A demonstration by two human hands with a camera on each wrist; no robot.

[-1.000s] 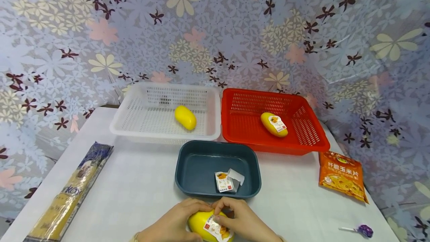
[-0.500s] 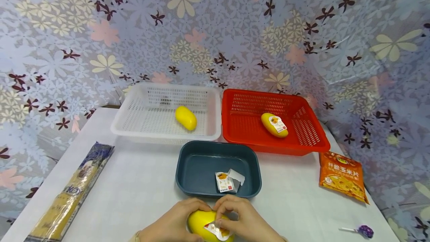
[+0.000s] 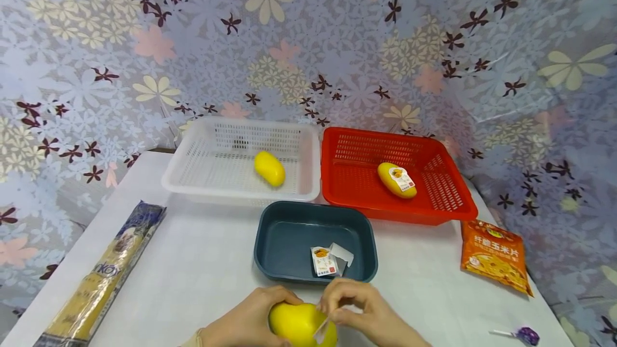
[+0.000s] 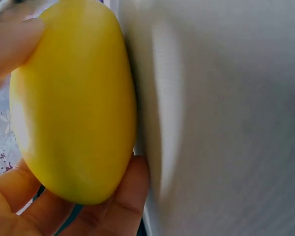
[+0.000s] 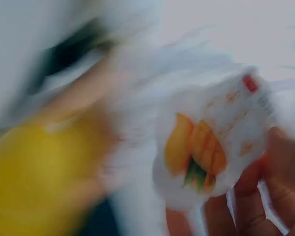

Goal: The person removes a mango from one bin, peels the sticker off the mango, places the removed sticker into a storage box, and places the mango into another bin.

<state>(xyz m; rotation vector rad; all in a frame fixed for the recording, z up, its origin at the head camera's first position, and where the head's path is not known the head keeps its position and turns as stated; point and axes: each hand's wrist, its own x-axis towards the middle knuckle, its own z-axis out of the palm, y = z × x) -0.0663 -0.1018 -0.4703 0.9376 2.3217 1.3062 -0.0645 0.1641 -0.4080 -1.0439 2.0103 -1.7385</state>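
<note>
A smooth yellow mango (image 3: 296, 325) sits at the front edge of the head view, gripped from the left by my left hand (image 3: 253, 319). In the left wrist view the fingers curl around the mango (image 4: 78, 108), and its visible side has no label. My right hand (image 3: 363, 309) pinches a white sticker (image 3: 322, 331) close to the mango's right end. The right wrist view shows the sticker (image 5: 201, 147) with printed mangoes, held by one edge and apart from the blurred mango. Beyond the hands lies a dark blue tray (image 3: 284, 245) holding peeled stickers (image 3: 324, 261).
Behind the tray, a white basket (image 3: 241, 194) holds an unlabelled mango (image 3: 270, 168). The red basket (image 3: 354, 181) holds a labelled mango (image 3: 391, 181). A noodle packet (image 3: 103, 272) lies left; an orange snack bag (image 3: 496, 256) and a lollipop (image 3: 525, 335) lie right.
The right hand has peeled the sticker up from the mango and moved slightly right with it. The left hand keeps its grip in about the same place.
</note>
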